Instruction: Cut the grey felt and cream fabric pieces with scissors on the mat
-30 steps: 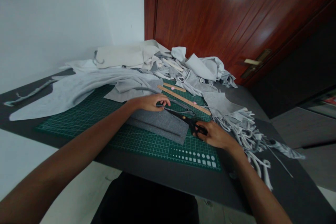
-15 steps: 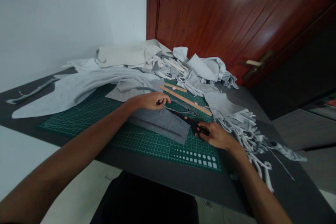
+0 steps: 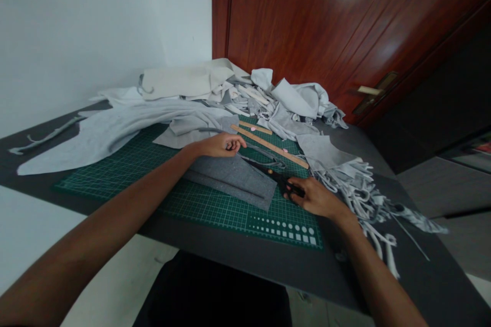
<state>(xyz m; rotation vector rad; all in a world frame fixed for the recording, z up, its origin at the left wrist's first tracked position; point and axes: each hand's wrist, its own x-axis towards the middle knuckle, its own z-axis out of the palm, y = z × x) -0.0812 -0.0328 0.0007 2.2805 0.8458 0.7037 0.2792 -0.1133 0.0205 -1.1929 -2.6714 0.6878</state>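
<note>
A flat piece of dark grey fabric lies on the green cutting mat, with a dark line along its near side. My right hand grips black scissors by the handles, their blades pointing left along the fabric's far edge. At that edge, by the far left of the blades, my left hand is closed; a small dark bit shows between its fingers, too hidden to name. Thin grey strips curl just beyond the blades.
Two wooden rulers lie beyond the strips. Light grey fabric spreads to the left, a cream piece at the back. Scraps and a tangle of cut strips cover the right. The dark table meets a wooden door.
The left hand has turned slightly, its fingers more curled in. The scissors and the right hand stay almost in place on the fabric's far edge.
</note>
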